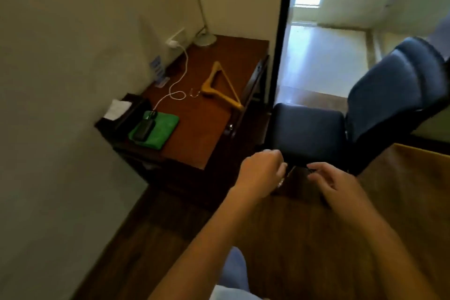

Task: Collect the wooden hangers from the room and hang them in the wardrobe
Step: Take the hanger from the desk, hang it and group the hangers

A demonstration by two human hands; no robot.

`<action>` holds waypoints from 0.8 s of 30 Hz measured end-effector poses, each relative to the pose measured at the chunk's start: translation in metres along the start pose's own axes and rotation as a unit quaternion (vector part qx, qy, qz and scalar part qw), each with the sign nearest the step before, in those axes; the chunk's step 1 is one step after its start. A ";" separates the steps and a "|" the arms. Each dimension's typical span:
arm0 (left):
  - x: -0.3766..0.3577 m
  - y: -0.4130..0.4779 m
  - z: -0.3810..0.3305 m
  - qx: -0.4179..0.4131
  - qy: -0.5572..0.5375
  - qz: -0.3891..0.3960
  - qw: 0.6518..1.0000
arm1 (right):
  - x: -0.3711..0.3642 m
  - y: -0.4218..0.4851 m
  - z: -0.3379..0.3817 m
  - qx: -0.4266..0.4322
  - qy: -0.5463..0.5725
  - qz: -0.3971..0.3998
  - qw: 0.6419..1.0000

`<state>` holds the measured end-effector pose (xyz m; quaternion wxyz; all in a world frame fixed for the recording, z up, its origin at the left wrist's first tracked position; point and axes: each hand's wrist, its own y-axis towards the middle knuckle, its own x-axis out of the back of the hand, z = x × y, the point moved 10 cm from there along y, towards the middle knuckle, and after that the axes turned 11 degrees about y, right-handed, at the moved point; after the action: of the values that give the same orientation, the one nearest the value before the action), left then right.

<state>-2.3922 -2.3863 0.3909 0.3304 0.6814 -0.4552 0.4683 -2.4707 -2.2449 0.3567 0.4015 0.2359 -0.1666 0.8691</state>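
One wooden hanger [209,87] with a metal hook lies flat on the dark wooden desk [202,134], near its far right edge. Both my hands are held out in front of me, below the desk and close to the front of a blue chair seat. My left hand [260,173] is loosely curled with nothing visible in it. My right hand [333,182] has its fingers bent and apart and holds nothing. Both hands are well short of the hanger. No wardrobe is in view.
The desk also holds a green cloth [165,126] with a black device [143,129] on it, a white cable [180,73], a tissue box [119,109] and a lamp base [205,39]. The blue padded chair [306,129] stands right of the desk. Behind it is a bright open floor [321,61].
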 end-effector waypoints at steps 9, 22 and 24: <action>0.040 0.000 0.152 0.162 -0.014 -0.056 0.985 | -0.122 0.092 0.074 0.067 -0.056 0.149 0.985; 0.047 0.121 0.323 0.219 -0.030 -0.017 0.975 | -0.232 0.294 0.140 0.098 -0.153 0.186 0.966; 0.042 0.137 0.341 0.225 -0.040 -0.003 0.974 | -0.248 0.325 0.137 0.084 -0.156 0.201 0.963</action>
<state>-2.3984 -2.7489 0.3161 0.1515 0.7576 -0.3495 0.5300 -2.5445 -2.6663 0.3031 0.1659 0.3634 -0.1978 0.8952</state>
